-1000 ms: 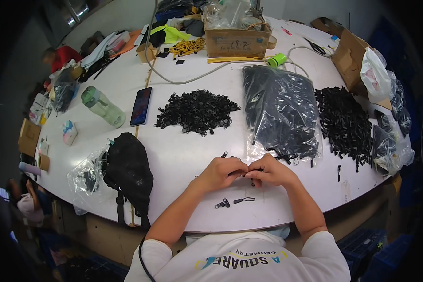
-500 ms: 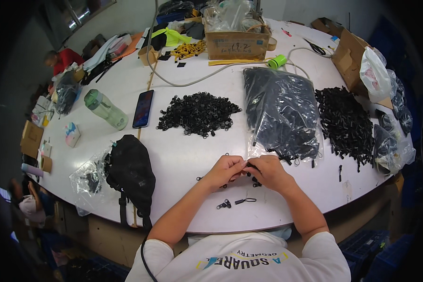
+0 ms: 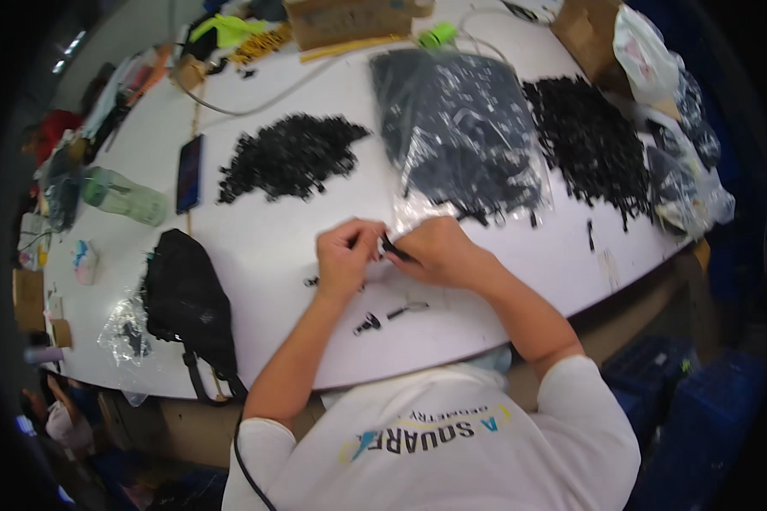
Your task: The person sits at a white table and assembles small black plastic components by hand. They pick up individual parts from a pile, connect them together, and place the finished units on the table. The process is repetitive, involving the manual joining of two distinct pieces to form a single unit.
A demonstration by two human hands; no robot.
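My right hand (image 3: 441,253) pinches a short black zip pull (image 3: 393,248) between thumb and fingers, above the table in front of me. Close beside it is my left hand (image 3: 343,258), its fingers curled and thumb pressed in; whatever it grips is hidden. Below the hands, nearer to me, lie a black cord zip pull with a loop (image 3: 407,310) and a few small black zip sliders (image 3: 367,324). Another small black piece (image 3: 311,282) rests by my left wrist. Motion blurs the small parts.
Beyond my hands lie a heap of black sliders (image 3: 294,155), a clear bag of black parts (image 3: 460,128) and a heap of black pulls (image 3: 590,149). To the left are a phone (image 3: 189,174), a green bottle (image 3: 124,197) and a black pouch (image 3: 187,294). A cardboard box (image 3: 349,21) stands behind.
The whole view has shifted and tilted, so the table things sit higher and further left. My hands, together before, have parted slightly, and the black zip pull now shows in the right one.
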